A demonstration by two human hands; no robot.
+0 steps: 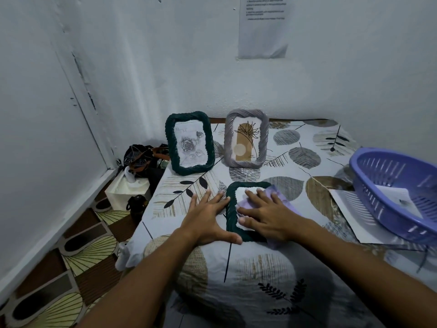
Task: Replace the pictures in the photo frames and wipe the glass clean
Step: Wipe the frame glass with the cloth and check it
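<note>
In the head view, a dark green rope-textured photo frame [230,210] is laid flat on the leaf-patterned bed sheet [295,143], its long axis running away from the person. It is steadied at its left rim by the left hand [208,218], fingers spread flat. A lilac cleaning cloth [275,196] is pressed onto the glass under the right hand [267,214], fingers straight. The right hand is judged better placed for wiping along that axis.

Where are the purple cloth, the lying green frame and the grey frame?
purple cloth [275,194]: head view, fold beyond the fingers.
lying green frame [230,209]: head view, left border.
grey frame [228,138]: head view, left border.
</note>
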